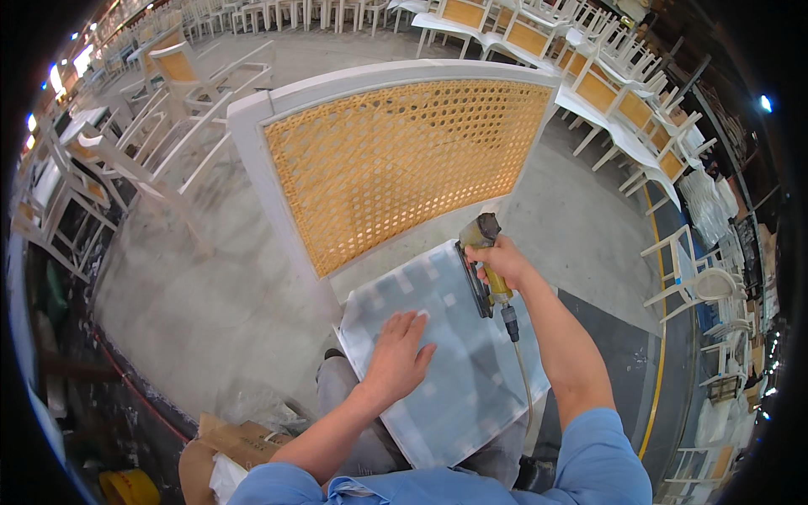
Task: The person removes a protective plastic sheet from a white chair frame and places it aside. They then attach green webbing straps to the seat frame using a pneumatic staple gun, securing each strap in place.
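Note:
A white chair with a woven yellow cane back [396, 160] stands in front of me. A pale grey checked seat panel [471, 387] lies on it. My left hand [397, 355] rests flat on the panel, fingers spread. My right hand [502, 263] grips a yellow pneumatic staple gun [486, 268] at the panel's far right edge, its nose pointing down near the back frame. An air hose [523, 370] trails from the gun toward my body.
Rows of white chairs with cane backs [623, 101] fill the far right and left [151, 143] of the concrete floor. A cardboard box [223, 450] and a yellow roll [128, 488] sit at lower left. A yellow floor line [661, 337] runs along the right.

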### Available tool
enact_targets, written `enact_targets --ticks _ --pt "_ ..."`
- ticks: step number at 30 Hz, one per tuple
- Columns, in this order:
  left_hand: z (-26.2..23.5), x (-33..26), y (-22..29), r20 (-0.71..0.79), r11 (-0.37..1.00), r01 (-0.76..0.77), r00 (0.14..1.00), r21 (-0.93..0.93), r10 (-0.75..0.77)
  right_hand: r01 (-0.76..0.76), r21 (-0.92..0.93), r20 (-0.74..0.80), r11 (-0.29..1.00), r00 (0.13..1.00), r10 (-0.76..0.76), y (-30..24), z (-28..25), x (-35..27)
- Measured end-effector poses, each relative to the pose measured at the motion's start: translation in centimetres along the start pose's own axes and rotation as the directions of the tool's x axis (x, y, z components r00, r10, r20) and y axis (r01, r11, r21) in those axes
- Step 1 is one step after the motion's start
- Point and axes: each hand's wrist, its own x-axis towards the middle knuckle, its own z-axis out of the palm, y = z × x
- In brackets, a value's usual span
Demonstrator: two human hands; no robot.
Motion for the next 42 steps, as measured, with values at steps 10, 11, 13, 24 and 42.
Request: enact_targets --ticks 10,11,13,24,42 --pt "-3.6 -2.4 -0.1 0.079 0.967 0.186 0.976 0.175 -0.202 -0.039 -0.104 -0.028 0.994 0.999 0.036 0.5 1.1 0.2" --pt "-3.7 -2.2 -0.3 0.108 0.961 0.212 0.967 0.178 -0.233 -0.036 -0.105 -0.040 0.994 0.999 0.032 0.6 1.0 -0.1" --pt "-4.1 -2.5 -1.7 0.135 0.931 0.299 0.934 0.207 -0.330 -0.022 -0.080 0.017 0.997 1.000 0.024 -0.2 2.6 -0.9" --pt "-2.6 -3.0 -5.2 0.120 0.893 0.326 0.919 0.311 -0.376 0.002 -0.123 0.071 0.992 0.997 0.007 0.0 5.8 -1.1" --pt "-1.8 -3.7 -6.3 0.043 0.893 0.336 0.930 0.300 -0.364 0.032 -0.074 0.270 0.997 0.963 -0.011 -0.4 14.0 -3.4"
